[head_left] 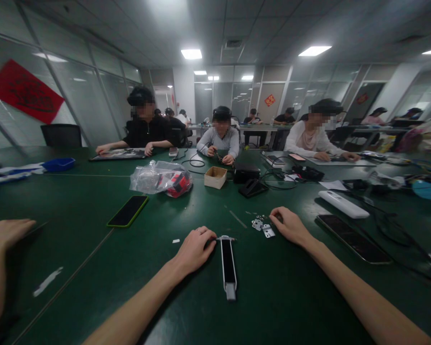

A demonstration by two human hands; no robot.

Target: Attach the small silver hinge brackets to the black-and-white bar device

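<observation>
Blk/wht strip [229, 262] by L hand [198, 249]; R hand [288, 224] nr metal pcs [268, 231].

Cool, dim overhead light is filling a wide, warped view.
White ceiling panels [191, 54] are glowing almost blank and spreading hazy glare over the grey ceiling [208, 19], while the glass partition [79, 96] on the left is mirroring them. The dark green tabletop [187, 316] is giving off a faint sheen, with soft shadows lying across it. Straight lines are leaning and stretching toward the edges; the light-blue object [425, 189] at far right is smearing, and the small metal plates [268, 231] are showing soft detail.
</observation>
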